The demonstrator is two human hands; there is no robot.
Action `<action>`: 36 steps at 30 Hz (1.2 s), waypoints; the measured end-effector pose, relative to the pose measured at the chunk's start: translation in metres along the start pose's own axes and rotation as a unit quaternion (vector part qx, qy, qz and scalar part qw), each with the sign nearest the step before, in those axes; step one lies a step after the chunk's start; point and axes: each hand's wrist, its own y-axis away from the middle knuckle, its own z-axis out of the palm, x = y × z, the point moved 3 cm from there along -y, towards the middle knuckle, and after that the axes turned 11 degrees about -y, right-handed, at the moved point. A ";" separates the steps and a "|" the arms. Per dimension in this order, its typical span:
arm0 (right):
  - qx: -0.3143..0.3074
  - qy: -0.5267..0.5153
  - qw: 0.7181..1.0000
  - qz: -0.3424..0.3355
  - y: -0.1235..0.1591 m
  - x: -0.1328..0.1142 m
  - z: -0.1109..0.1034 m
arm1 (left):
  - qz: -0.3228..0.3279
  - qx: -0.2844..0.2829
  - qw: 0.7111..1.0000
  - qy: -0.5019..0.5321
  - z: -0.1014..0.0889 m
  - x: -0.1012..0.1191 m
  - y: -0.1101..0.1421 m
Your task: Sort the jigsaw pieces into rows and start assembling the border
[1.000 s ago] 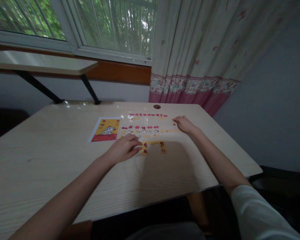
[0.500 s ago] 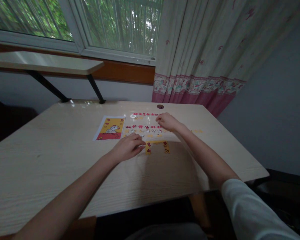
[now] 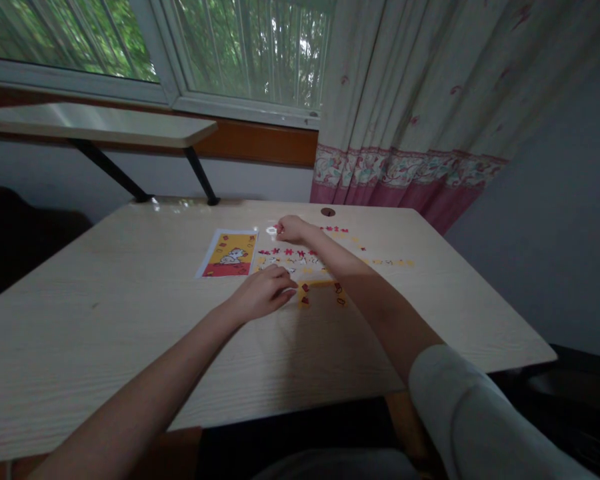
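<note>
My left hand (image 3: 266,292) rests on the table, thumb and fingers slightly apart and nothing visible between them. Its fingertips lie beside the left edge of a partly joined jigsaw puzzle (image 3: 323,285), a yellow frame shape with red and outlined marks. Farther back, my right hand (image 3: 294,229) reaches over the far row of red puzzle pieces (image 3: 336,229), fingers pinched together and pointing left. What they hold, if anything, is hidden. Nearer rows hold red pieces (image 3: 289,252) and white and yellow pieces. The picture sheet (image 3: 230,254) shows a white animal on yellow and red.
More yellow pieces (image 3: 405,263) lie to the right, partly behind my right forearm. A raised shelf (image 3: 145,127) on black legs stands at the back left of the table (image 3: 130,320). A round hole (image 3: 328,212) is near the back edge, before the curtain (image 3: 395,167).
My right hand has swept left from the right-hand pieces to the left part of the far red row. My left hand stays by the joined puzzle. The view has shifted slightly.
</note>
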 end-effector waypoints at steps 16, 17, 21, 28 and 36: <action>0.072 -0.287 0.947 -0.126 0.079 -0.001 -0.004 | -0.070 0.061 0.990 0.108 -0.004 0.000 -0.003; 0.072 -0.333 0.933 -0.120 0.094 0.002 -0.003 | -0.085 0.065 0.986 0.125 -0.004 0.001 -0.005; 0.070 -0.489 0.868 -0.054 0.151 0.016 0.011 | -0.128 0.077 0.971 0.184 -0.006 0.007 -0.008; 0.152 -0.534 0.832 0.006 0.194 0.012 0.034 | -0.120 0.040 0.944 0.304 0.000 0.021 -0.012; 0.249 -0.345 0.902 -0.077 0.199 0.005 0.031 | -0.178 0.056 0.911 0.368 0.009 0.010 -0.010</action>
